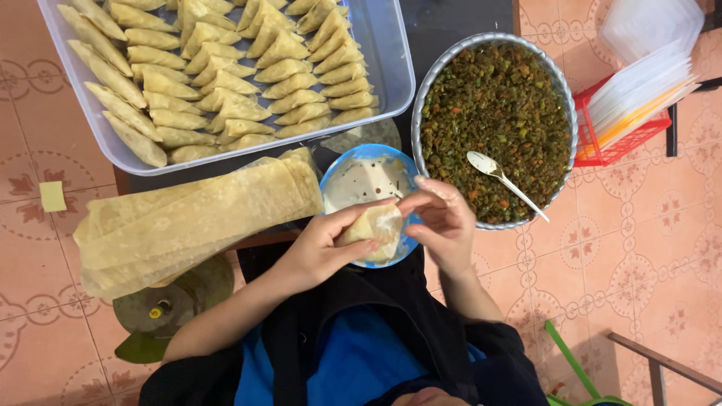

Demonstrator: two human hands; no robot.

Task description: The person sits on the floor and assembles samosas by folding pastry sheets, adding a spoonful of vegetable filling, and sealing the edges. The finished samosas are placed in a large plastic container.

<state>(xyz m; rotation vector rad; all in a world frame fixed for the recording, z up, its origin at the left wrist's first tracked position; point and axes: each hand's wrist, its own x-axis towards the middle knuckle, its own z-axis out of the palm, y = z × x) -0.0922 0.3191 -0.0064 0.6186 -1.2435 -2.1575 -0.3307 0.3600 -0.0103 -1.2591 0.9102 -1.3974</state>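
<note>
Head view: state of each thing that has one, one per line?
Left hand: gripping the folded pastry.
Right hand: pinching the pastry's top edge.
Clear tray: mostly filled with folded triangles.
Metal bowl: full of filling, spoon resting in it.
Blue bowl: pale paste inside.
Wrapper stack: flat, unfolded.
Red basket: holding clear bags.

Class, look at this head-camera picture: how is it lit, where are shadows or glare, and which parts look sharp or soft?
Head view: soft, even light with faint shadows; a pale sheen on the clear plastic tray rim and the white spoon; the folded pastries and green filling are sharp; the left hand and right hand, holding a pastry cone, are slightly soft; the dark clothing at the bottom edge loses detail.
</note>
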